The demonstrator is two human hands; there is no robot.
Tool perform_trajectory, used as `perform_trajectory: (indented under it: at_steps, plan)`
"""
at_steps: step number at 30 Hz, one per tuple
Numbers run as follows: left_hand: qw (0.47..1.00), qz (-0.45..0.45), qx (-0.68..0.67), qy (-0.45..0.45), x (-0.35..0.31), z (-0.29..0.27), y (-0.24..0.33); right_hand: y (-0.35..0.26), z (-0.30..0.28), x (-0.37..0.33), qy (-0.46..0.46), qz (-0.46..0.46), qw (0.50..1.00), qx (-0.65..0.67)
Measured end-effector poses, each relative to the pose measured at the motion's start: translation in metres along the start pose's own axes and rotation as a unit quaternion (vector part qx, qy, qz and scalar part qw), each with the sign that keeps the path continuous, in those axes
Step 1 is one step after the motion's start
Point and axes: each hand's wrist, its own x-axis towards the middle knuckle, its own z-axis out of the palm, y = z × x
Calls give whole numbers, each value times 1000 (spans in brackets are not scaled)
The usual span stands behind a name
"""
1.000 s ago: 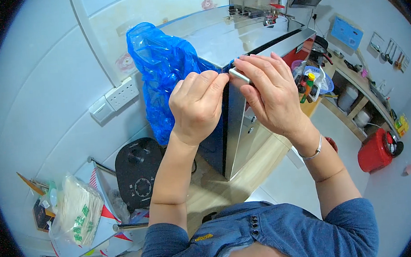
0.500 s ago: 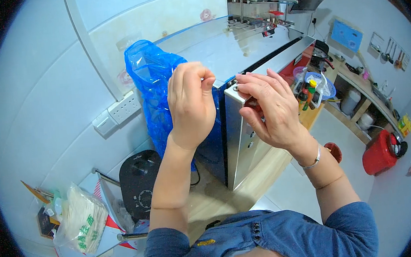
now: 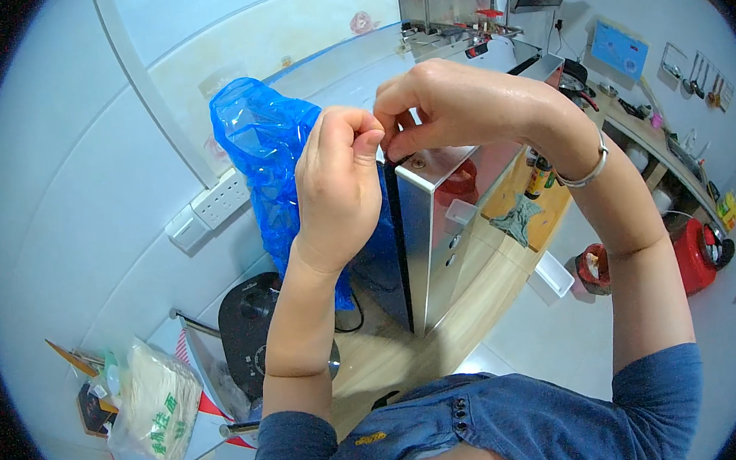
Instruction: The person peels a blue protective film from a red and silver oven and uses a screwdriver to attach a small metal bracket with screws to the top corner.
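Observation:
My left hand (image 3: 338, 185) is closed in a pinch at the near corner of a steel-edged appliance (image 3: 422, 252). Its thumb and forefinger meet, but what sits between them is too small to make out. Close against those fingertips, my right hand (image 3: 449, 107) is bent inward with its fingers closed; anything in them is hidden. A crumpled blue plastic bag (image 3: 262, 143) hangs behind and to the left of my left hand. Whether the hand grips the bag cannot be seen.
A white power strip (image 3: 220, 200) is fixed to the left wall. Below stand a black round-ended appliance (image 3: 250, 321) and a bag of pale noodles (image 3: 161, 402). On the right are a red bin (image 3: 695, 260), a small red basket (image 3: 593, 266) and a counter (image 3: 647, 152).
My right hand has moved left from the appliance's corner to meet my left fingertips, its elbow swinging outward. My left hand stays nearly in place. The view has shifted slightly.

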Motion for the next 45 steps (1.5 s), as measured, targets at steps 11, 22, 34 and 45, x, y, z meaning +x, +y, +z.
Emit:
perform_trajectory:
  at_steps: [11,22,34,45]
  plan:
    - [996,-8,-30,-79,36,5,6,35,8,-21,91,-43,995,-9]
    - [977,-72,-94,-178,49,7,-8,59,0,-42,118,19,991,67]
    - [940,-185,-118,-263,57,3,-11,80,-8,-58,143,11,978,154]
    - [939,-175,-127,-269,66,-14,-3,62,-15,-72,230,-42,953,191]
